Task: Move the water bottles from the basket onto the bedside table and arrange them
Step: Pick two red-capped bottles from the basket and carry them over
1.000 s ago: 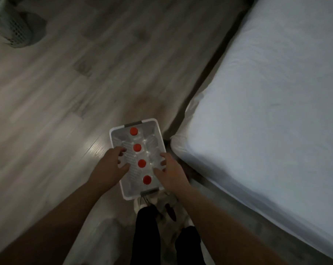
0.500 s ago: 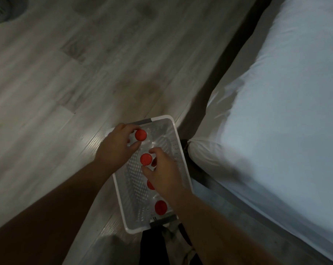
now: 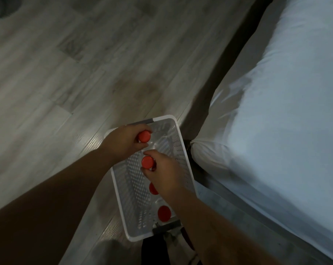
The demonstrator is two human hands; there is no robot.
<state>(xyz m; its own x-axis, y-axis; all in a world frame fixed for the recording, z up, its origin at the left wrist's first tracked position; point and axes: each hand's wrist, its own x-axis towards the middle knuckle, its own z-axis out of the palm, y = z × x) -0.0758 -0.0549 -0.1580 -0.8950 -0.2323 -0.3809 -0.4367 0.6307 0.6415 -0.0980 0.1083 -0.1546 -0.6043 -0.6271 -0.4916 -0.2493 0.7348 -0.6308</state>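
Fingers (image 3: 141,129) of L hand (image 3: 121,144) are curling round the red cap of the far bottle (image 3: 144,136), pinching it. R hand (image 3: 167,178) is pinching the cap of the 2nd bottle (image 3: 147,162) w/ thumb & fingertips. Both are standing in the white perforated basket (image 3: 121,197), w/ 2 more red-capped bottles (image 3: 164,213) nearer the person. Basket is sitting on the wood floor (image 3: 85,73), just beside the bed (image 3: 276,111).
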